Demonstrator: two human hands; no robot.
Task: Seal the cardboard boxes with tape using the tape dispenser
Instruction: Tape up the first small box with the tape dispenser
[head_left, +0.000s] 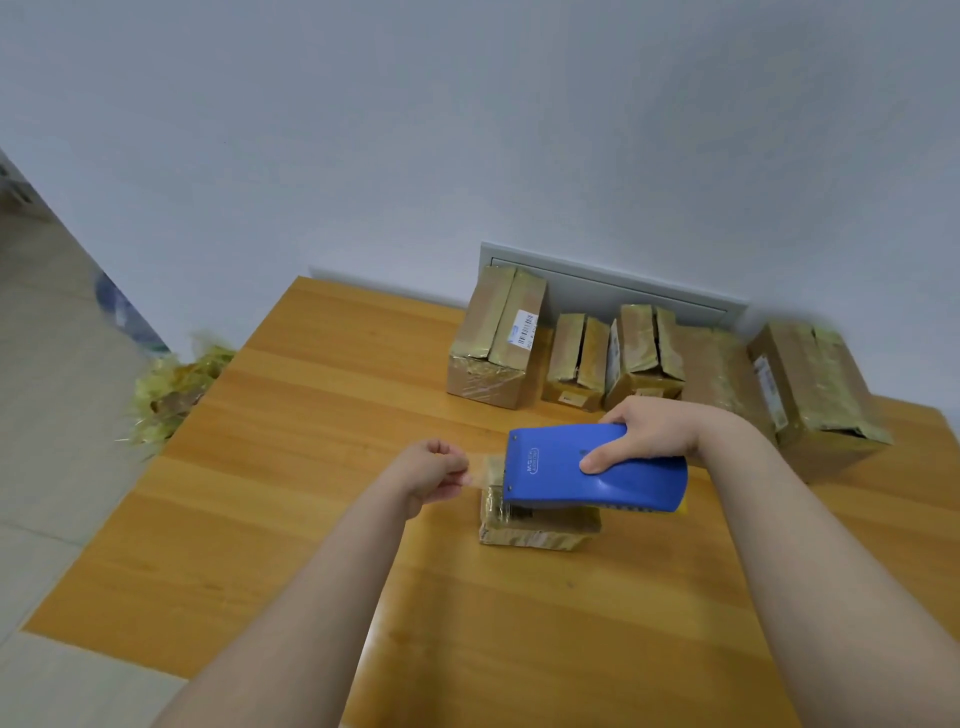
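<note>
right grip (644, 431) was wrapped round blue dispenser (571, 473), thumb on its side, held just above small box (540, 530) mid-counter (322, 467). left grip (436, 470) pinched the clear tape (485, 467) end drawn from dispenser's front. more taped boxes (493, 343) stood along wall at counter's back. tape scraps (171, 389) lay on floor, left

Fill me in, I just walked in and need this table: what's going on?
A person is taping a small cardboard box on the wooden table. The right hand holds the blue tape dispenser over it; the left hand pinches the tape end pulled out leftward. Several other boxes stand by the wall.
</note>
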